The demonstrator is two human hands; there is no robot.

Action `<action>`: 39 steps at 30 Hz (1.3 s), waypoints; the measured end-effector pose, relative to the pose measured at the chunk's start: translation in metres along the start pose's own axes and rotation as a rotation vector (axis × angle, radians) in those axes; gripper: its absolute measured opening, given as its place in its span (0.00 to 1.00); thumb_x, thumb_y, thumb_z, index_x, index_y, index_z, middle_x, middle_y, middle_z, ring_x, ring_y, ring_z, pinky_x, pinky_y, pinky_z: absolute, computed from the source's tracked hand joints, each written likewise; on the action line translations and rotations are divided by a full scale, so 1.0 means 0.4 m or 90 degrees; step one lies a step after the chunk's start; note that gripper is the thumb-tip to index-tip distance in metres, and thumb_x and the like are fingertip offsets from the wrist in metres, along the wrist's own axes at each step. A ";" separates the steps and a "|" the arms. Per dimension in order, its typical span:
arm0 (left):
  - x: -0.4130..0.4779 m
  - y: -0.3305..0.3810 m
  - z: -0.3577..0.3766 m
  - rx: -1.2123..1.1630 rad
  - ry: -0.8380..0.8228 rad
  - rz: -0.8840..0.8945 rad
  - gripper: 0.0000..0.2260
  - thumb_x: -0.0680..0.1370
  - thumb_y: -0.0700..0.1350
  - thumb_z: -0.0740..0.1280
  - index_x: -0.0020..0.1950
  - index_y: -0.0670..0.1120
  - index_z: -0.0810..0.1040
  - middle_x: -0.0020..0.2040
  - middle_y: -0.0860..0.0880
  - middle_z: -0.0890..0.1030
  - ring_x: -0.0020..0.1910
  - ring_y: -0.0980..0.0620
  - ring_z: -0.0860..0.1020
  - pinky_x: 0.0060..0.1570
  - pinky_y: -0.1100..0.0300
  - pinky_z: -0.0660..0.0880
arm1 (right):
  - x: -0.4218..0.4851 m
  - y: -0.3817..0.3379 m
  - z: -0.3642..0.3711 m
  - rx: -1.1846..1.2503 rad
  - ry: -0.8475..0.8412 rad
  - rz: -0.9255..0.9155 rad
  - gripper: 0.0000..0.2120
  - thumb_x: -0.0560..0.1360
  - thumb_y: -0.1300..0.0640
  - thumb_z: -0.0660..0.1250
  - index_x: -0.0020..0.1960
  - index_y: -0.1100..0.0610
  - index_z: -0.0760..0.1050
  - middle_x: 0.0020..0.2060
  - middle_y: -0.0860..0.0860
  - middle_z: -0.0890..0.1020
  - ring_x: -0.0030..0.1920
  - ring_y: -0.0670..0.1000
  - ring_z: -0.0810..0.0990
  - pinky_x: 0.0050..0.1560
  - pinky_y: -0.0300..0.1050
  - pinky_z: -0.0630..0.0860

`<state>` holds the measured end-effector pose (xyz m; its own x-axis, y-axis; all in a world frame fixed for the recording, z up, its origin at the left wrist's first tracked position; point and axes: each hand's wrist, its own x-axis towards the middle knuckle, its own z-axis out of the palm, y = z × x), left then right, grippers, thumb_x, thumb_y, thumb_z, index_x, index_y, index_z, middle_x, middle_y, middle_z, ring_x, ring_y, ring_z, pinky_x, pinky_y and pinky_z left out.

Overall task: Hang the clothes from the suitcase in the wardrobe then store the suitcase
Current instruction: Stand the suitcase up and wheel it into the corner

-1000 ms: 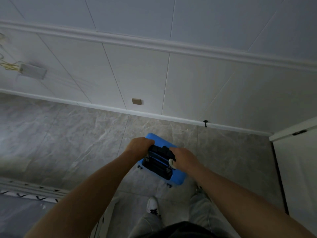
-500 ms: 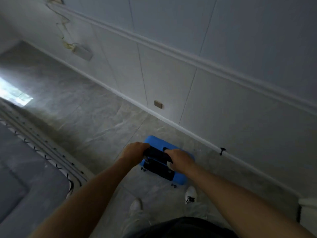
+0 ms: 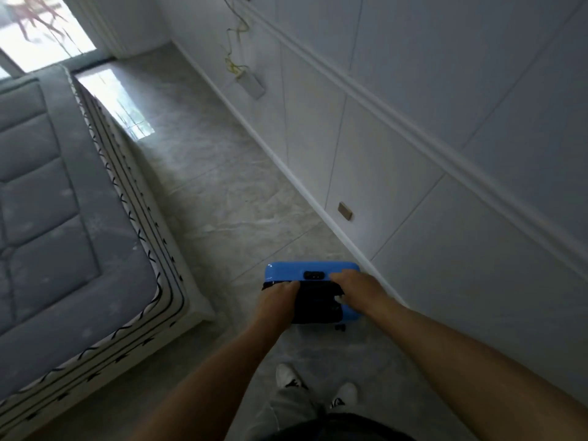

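A small blue suitcase [image 3: 286, 271] stands upright on the tiled floor close to the white panelled wall, seen from above. A black handle part runs across its top. My left hand [image 3: 276, 299] grips the left end of that black part. My right hand [image 3: 356, 289] holds the right end, fingers curled over the top edge. One small black wheel [image 3: 340, 327] shows below the case. No wardrobe or clothes are in view.
A grey quilted mattress on a bed [image 3: 63, 218] fills the left side. The white wall [image 3: 445, 154] with a baseboard runs along the right; a loose socket box with wires [image 3: 251, 84] hangs from it. A bright doorway [image 3: 41, 30] lies far left. My feet [image 3: 315, 389] stand behind the case.
The view has swung left, bringing the bed and the bright doorway into sight. Both hands have stayed on the suitcase top, and the case now sits square to me along the wall.
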<state>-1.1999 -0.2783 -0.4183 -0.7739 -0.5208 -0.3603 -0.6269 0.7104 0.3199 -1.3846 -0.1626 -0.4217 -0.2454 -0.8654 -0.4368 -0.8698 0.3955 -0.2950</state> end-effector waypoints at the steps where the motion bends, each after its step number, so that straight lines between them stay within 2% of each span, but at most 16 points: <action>1: 0.011 0.000 0.001 -0.003 0.012 -0.005 0.12 0.80 0.42 0.66 0.64 0.47 0.77 0.58 0.47 0.83 0.56 0.49 0.82 0.57 0.53 0.80 | 0.018 0.004 -0.019 -0.032 0.008 -0.004 0.12 0.77 0.60 0.66 0.60 0.55 0.76 0.55 0.56 0.80 0.52 0.59 0.81 0.42 0.46 0.69; 5: 0.044 0.019 -0.005 0.021 0.046 -0.034 0.18 0.81 0.43 0.65 0.71 0.48 0.71 0.61 0.47 0.82 0.58 0.48 0.81 0.56 0.52 0.80 | 0.083 0.015 -0.078 -0.116 0.026 -0.013 0.11 0.77 0.55 0.67 0.59 0.51 0.74 0.53 0.55 0.79 0.50 0.58 0.82 0.44 0.49 0.76; 10: 0.091 0.023 -0.017 0.096 0.082 -0.077 0.26 0.81 0.43 0.66 0.77 0.45 0.61 0.64 0.43 0.77 0.61 0.45 0.78 0.54 0.53 0.79 | 0.169 0.016 -0.118 -0.162 0.034 -0.050 0.13 0.76 0.58 0.68 0.59 0.54 0.72 0.54 0.55 0.78 0.49 0.59 0.82 0.42 0.49 0.74; 15: 0.179 -0.004 -0.051 0.085 0.108 -0.105 0.25 0.80 0.45 0.68 0.75 0.46 0.64 0.63 0.46 0.77 0.60 0.46 0.78 0.47 0.55 0.77 | 0.262 0.047 -0.164 -0.199 0.035 -0.133 0.18 0.77 0.62 0.65 0.66 0.57 0.69 0.56 0.57 0.76 0.49 0.60 0.82 0.42 0.52 0.76; 17: 0.209 -0.008 -0.074 0.076 0.131 -0.116 0.25 0.77 0.44 0.70 0.73 0.47 0.69 0.59 0.46 0.80 0.56 0.45 0.80 0.43 0.53 0.77 | 0.301 0.059 -0.191 -0.206 0.022 -0.176 0.21 0.77 0.64 0.66 0.68 0.58 0.67 0.57 0.57 0.75 0.49 0.61 0.81 0.39 0.51 0.72; 20: 0.240 -0.016 -0.085 0.057 0.138 -0.131 0.23 0.68 0.40 0.77 0.61 0.47 0.79 0.47 0.46 0.84 0.43 0.43 0.84 0.34 0.52 0.77 | 0.371 0.067 -0.236 -0.220 -0.014 -0.244 0.23 0.77 0.65 0.65 0.70 0.58 0.65 0.58 0.59 0.75 0.48 0.63 0.81 0.37 0.51 0.68; 25: 0.310 -0.041 -0.137 0.072 0.198 -0.193 0.20 0.61 0.35 0.77 0.51 0.45 0.81 0.36 0.46 0.83 0.29 0.42 0.81 0.25 0.55 0.75 | 0.484 0.068 -0.291 -0.197 -0.011 -0.346 0.23 0.77 0.65 0.63 0.71 0.57 0.67 0.57 0.59 0.77 0.50 0.63 0.81 0.39 0.50 0.68; 29: 0.343 -0.057 -0.154 0.072 0.204 -0.215 0.22 0.60 0.34 0.78 0.51 0.45 0.80 0.36 0.47 0.83 0.29 0.41 0.81 0.26 0.56 0.74 | 0.553 0.065 -0.315 -0.204 0.018 -0.367 0.25 0.75 0.67 0.64 0.71 0.56 0.67 0.57 0.57 0.78 0.51 0.61 0.81 0.40 0.48 0.68; 34: 0.420 -0.093 -0.174 0.035 0.218 -0.247 0.20 0.66 0.33 0.73 0.57 0.45 0.78 0.42 0.45 0.83 0.34 0.39 0.82 0.33 0.51 0.77 | 0.665 0.063 -0.353 -0.175 0.033 -0.377 0.26 0.74 0.68 0.64 0.70 0.55 0.68 0.56 0.57 0.77 0.52 0.61 0.80 0.41 0.50 0.71; 36: 0.461 -0.117 -0.193 0.010 0.238 -0.253 0.17 0.71 0.35 0.71 0.59 0.45 0.77 0.44 0.45 0.84 0.37 0.40 0.83 0.36 0.50 0.76 | 0.730 0.059 -0.370 -0.170 0.042 -0.385 0.24 0.73 0.68 0.65 0.67 0.55 0.70 0.54 0.57 0.78 0.51 0.61 0.80 0.40 0.48 0.69; 39: 0.526 -0.154 -0.223 -0.001 0.277 -0.250 0.18 0.74 0.36 0.69 0.64 0.45 0.76 0.49 0.44 0.84 0.41 0.40 0.83 0.38 0.51 0.75 | 0.814 0.052 -0.403 -0.164 0.057 -0.383 0.21 0.72 0.68 0.67 0.63 0.57 0.72 0.52 0.58 0.78 0.49 0.62 0.81 0.40 0.48 0.68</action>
<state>-1.3323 -0.4737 -0.4357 -0.4483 -0.8919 -0.0598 -0.8743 0.4236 0.2371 -1.5517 -0.4856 -0.4330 0.2908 -0.9391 -0.1829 -0.9381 -0.2423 -0.2474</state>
